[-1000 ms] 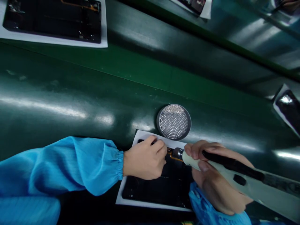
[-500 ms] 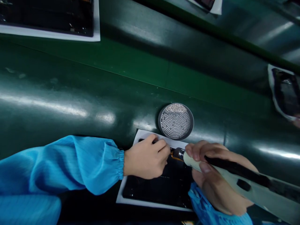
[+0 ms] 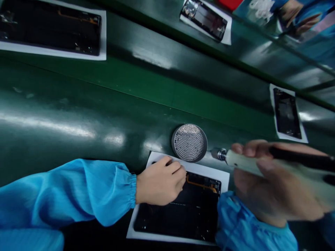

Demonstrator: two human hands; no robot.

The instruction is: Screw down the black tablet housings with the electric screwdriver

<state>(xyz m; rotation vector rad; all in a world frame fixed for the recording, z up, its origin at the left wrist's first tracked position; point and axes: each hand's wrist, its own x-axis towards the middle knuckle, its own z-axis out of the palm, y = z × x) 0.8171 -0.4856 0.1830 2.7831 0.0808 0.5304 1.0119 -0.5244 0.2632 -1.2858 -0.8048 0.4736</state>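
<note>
My right hand (image 3: pixel 277 177) is wrapped round a pale electric screwdriver (image 3: pixel 243 162) with a black grip strip. Its metal tip points left and lies to the right of the round dish. The hand is slightly blurred. My left hand (image 3: pixel 162 181) rests on the upper left part of a black opened tablet (image 3: pixel 178 218), fingers curled down; what they hold, if anything, is hidden. An orange ribbon cable shows along the tablet's upper edge. Under the tablet lies a white sheet (image 3: pixel 225 177). Just beyond it stands a grey round dish (image 3: pixel 190 143) with a shiny, dotted inside and small bits in it.
Another opened tablet (image 3: pixel 52 29) lies on white backing at the upper left. Farther off are two more black devices, one at the top (image 3: pixel 205 19) and one at the right (image 3: pixel 286 113). A co-worker's hands (image 3: pixel 300 17) show at the upper right. The green bench (image 3: pixel 78 94) is glossy.
My right hand has moved right with the screwdriver, away from the tablet, uncovering the orange cable. My left hand stays on the tablet. The view has shifted, showing more at the top.
</note>
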